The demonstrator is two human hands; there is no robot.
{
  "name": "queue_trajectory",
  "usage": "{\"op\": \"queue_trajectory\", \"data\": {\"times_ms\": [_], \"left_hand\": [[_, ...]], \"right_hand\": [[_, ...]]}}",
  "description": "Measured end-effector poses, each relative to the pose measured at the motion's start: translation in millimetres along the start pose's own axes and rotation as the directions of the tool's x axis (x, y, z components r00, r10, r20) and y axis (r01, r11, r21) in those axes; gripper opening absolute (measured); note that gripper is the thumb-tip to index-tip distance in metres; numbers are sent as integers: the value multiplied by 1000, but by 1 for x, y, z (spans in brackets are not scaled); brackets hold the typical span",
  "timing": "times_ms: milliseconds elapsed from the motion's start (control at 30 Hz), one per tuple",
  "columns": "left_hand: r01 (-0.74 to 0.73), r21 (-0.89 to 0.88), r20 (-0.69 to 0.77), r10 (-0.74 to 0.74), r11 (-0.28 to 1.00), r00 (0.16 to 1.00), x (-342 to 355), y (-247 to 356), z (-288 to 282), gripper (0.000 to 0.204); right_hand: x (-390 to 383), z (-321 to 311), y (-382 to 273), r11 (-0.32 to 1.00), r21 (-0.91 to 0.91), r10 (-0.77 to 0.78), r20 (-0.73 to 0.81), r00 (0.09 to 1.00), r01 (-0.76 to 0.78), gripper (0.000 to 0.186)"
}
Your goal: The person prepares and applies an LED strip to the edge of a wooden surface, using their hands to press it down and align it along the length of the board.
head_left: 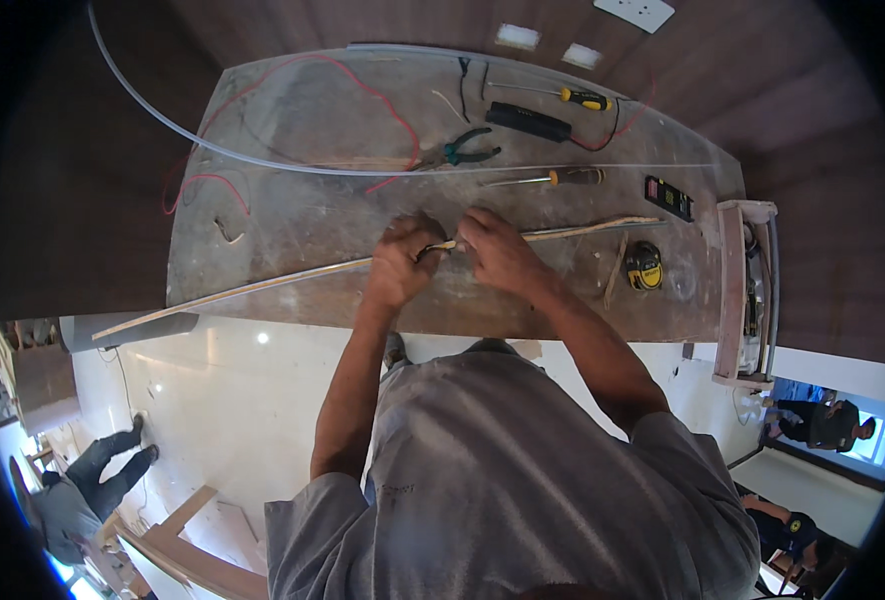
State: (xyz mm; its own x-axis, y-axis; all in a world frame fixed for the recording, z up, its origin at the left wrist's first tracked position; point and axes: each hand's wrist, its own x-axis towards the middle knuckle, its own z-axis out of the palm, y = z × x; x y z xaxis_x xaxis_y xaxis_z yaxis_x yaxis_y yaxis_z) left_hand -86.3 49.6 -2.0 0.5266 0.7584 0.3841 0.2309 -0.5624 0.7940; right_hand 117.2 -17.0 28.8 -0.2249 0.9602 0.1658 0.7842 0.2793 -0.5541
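A long, thin, pale strip (262, 282) crosses the near part of the worktable (292, 230). My left hand (402, 258) is closed around it near the middle, with a small dark piece showing by the fingers that I cannot make out. Close beside it, my right hand (500, 252) pinches the same strip between thumb and fingers. A short yellowish bit shows in the gap between the hands. Beyond my right hand the strip runs on to the right, with a frayed, light-brown length (602, 226) along it.
Beyond the hands lie green-handled pliers (467, 148), a screwdriver (574, 177), another screwdriver (584, 98), a black bar-shaped box (528, 122) and red wire (402, 118). A tape measure (644, 266) and wooden tool tray (728, 300) sit right. Other people (822, 425) are farther off.
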Motion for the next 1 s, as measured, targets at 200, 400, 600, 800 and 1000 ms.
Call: {"op": "queue_trajectory", "data": {"times_ms": [200,400,600,800,1000], "left_hand": [[-97,35,-81,100,995,992,-1,-1,9,13],[-140,68,-96,147,988,985,-4,-7,10,14],[-82,106,-85,91,991,992,-3,-1,12,22],[-147,145,-75,159,978,984,-6,-10,15,19],[-146,177,-82,163,973,983,-9,-14,18,17]], "right_hand": [[-3,-4,1,1000,-13,14,48,999,-14,22],[3,-8,-10,999,22,40,98,994,-43,23],[0,7,1,999,-32,33,39,999,-32,25],[-7,17,3,997,-82,-4,-38,999,1,26],[-8,18,5,996,-83,-12,-37,999,9,30]]}}
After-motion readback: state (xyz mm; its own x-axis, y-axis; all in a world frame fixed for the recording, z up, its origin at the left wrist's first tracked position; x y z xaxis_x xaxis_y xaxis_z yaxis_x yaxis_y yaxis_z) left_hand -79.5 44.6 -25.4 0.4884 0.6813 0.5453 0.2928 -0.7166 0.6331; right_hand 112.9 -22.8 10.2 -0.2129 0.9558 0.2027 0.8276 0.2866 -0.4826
